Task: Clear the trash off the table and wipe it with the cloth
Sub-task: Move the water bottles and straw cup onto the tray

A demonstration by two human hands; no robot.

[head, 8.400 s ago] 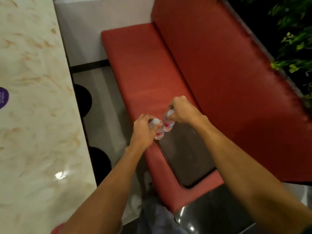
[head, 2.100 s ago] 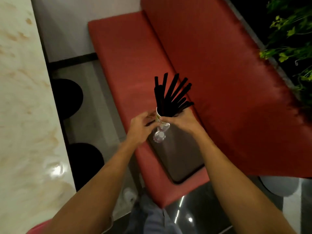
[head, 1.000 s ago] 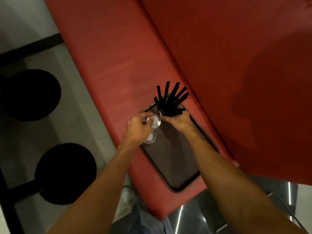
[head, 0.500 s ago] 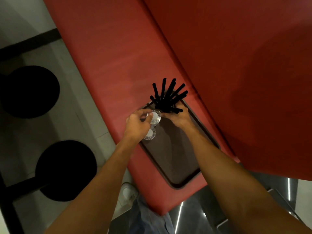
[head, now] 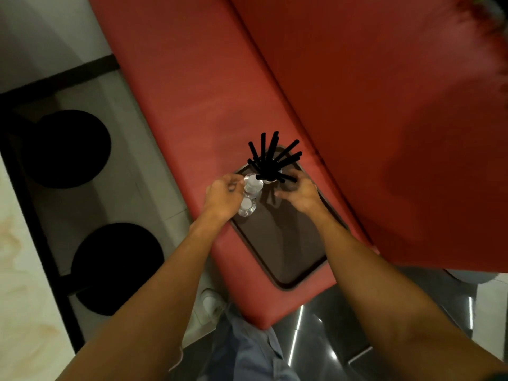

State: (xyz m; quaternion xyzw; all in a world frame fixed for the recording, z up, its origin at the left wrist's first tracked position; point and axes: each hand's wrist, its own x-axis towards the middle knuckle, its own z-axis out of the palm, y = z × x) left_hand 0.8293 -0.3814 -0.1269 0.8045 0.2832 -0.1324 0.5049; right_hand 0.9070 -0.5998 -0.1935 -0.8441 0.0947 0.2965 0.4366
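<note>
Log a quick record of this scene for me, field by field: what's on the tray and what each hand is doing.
surface: dark tray lying on the red bench
bottles: two small clear bottles, upright, side by side at the tray's far left corner
cup: cup of black straws, upright at the tray's far end, just right of the bottles
left hand: fingers curled against the bottles; grip unclear
right hand: loosely curled beside the cup, holding nothing visible

A dark rectangular tray (head: 286,243) lies on the red padded bench (head: 192,105). Two clear plastic bottles (head: 248,206) stand at its 11 o'clock corner, with a cup of black straws (head: 270,160) at their 1 o'clock.
</note>
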